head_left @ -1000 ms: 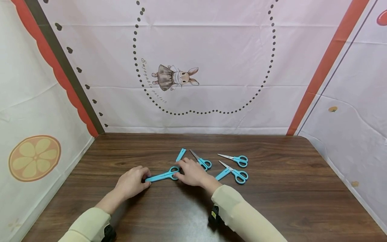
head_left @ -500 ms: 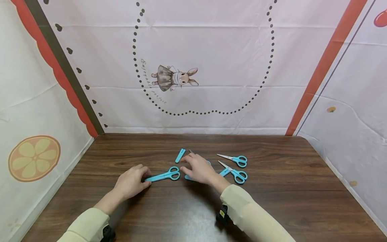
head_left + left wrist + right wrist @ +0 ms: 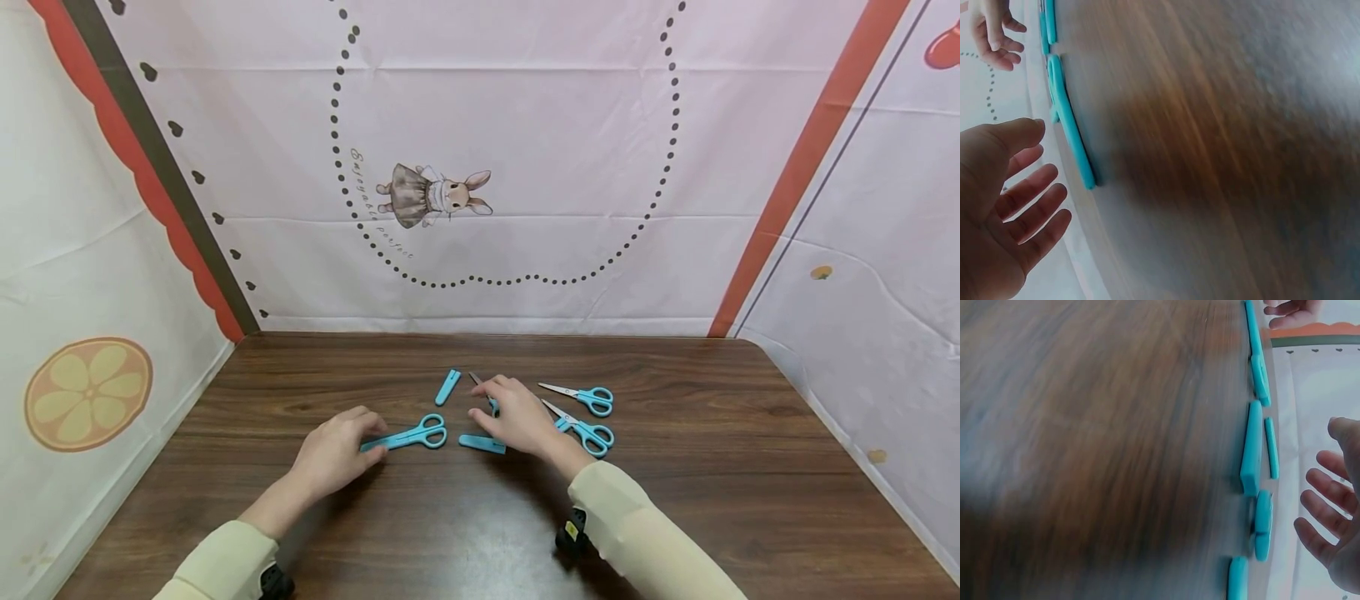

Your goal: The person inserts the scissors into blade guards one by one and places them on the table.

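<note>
A pair of light-blue scissors [image 3: 408, 436], blades covered by a matching sheath, lies left of the table's middle. My left hand [image 3: 333, 450] hovers at its sheathed end; in the left wrist view the fingers are spread slightly and stand apart from the scissors [image 3: 1072, 131]. My right hand [image 3: 517, 418] is above the table with relaxed fingers, holding nothing in the right wrist view. Beneath it lie uncovered scissors [image 3: 493, 407], mostly hidden by the hand. A loose sheath [image 3: 482, 443] rests just in front of that hand, close to its thumb.
Another loose sheath [image 3: 447, 387] lies farther back. To the right are two uncovered scissors, one farther back [image 3: 586, 395] and one nearer [image 3: 579, 427], the nearer crossing a sheath [image 3: 561, 424]. A printed cloth [image 3: 570, 167] hangs behind the brown table [image 3: 712, 500].
My right hand has left the sheathed scissors and moved right, uncovering the loose sheath in front. The left hand has loosened and risen slightly from the sheathed end; those scissors stayed put.
</note>
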`<act>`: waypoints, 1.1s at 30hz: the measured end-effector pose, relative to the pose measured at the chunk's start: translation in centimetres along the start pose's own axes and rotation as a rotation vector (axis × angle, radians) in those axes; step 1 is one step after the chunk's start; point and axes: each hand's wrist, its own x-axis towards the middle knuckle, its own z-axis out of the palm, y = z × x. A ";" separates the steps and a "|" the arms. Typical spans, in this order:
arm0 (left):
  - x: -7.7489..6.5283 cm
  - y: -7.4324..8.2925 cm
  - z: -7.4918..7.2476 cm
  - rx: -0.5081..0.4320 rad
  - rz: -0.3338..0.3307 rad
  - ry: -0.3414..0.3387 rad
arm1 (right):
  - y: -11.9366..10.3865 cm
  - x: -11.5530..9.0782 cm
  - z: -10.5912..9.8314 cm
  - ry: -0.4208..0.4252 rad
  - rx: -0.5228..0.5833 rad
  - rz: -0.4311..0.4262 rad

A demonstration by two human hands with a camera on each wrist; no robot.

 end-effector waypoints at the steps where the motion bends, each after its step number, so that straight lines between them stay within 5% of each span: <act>1: 0.0 0.1 0.0 -0.002 0.007 0.007 | 0.2 -0.1 0.0 0.006 0.002 0.009; 11: 0.6 2.0 0.2 -0.003 0.094 0.080 | 1.4 -0.4 -0.3 0.063 -0.016 0.062; 33: 2.9 5.4 2.1 -0.038 0.236 0.120 | 3.0 -0.9 -0.2 0.003 -0.061 0.212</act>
